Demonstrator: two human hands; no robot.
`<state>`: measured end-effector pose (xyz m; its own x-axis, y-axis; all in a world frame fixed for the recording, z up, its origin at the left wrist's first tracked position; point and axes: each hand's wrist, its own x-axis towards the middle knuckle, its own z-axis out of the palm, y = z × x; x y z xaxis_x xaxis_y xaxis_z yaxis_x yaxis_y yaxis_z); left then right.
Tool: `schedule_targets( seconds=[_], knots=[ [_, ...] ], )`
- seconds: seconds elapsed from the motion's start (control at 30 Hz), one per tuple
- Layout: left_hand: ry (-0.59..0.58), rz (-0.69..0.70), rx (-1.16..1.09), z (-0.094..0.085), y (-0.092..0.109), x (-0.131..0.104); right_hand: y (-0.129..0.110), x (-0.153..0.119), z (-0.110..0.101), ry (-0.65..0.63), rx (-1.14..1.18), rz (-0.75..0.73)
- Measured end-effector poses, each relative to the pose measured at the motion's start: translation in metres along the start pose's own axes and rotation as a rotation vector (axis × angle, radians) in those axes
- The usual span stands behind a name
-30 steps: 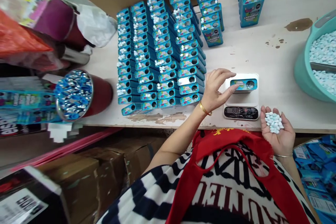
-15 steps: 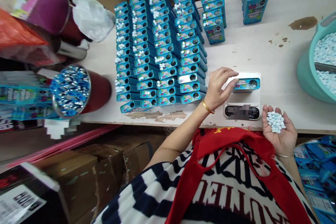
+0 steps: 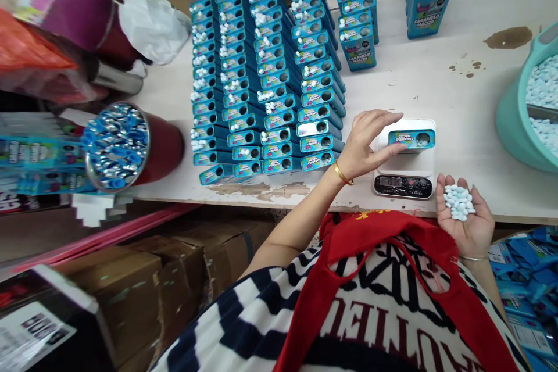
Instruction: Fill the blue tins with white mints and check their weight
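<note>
My left hand (image 3: 365, 142) reaches over a kitchen scale (image 3: 381, 160), its thumb and fingers spread. They straddle the left end of a blue candy tin (image 3: 412, 139) standing on the scale; the thumb overlaps the tin's near edge, and I cannot tell whether it touches. White candies show in the tin's round opening. Beside the scale, my right hand (image 3: 473, 229) lies palm up and cupped, holding a small heap of pale candies (image 3: 459, 202). The scale's display (image 3: 392, 182) is lit with digits.
Rows of blue tins (image 3: 274, 81) fill the table's left half, many with candies on top. More tins (image 3: 429, 9) stand at the back. A teal tub (image 3: 508, 113) of candies is at the right. On the left stands a red pot (image 3: 165, 148) with shiny blue-silver pieces.
My left thumb and fingers have spread wider around the tin's left end. My right hand stays in place with the candies. The view has shifted slightly.
</note>
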<state>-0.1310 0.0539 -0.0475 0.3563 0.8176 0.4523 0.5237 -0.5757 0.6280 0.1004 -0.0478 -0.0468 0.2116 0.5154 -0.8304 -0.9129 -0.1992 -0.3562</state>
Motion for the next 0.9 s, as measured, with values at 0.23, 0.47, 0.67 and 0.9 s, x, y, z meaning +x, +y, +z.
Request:
schedule_targets(
  seconds=[0.23,0.47,0.67,0.9],
  knots=[
    [0.101,-0.073,-0.028,-0.0062,-0.0002,0.0032,0.0004,0.0003,-0.0013,-0.017,-0.005,0.002],
    [0.077,-0.087,0.013,-0.0045,-0.0021,0.0019,-0.0002,0.0027,-0.0066,-0.052,-0.026,-0.019],
    [0.077,-0.091,0.0,-0.004,-0.0025,0.0029,-0.0009,-0.0005,-0.0026,-0.02,-0.019,-0.008],
    [-0.1,-0.04,-0.012,-0.003,0.0058,0.0063,0.0009,0.0052,-0.0091,-0.046,-0.043,-0.028]
  ],
)
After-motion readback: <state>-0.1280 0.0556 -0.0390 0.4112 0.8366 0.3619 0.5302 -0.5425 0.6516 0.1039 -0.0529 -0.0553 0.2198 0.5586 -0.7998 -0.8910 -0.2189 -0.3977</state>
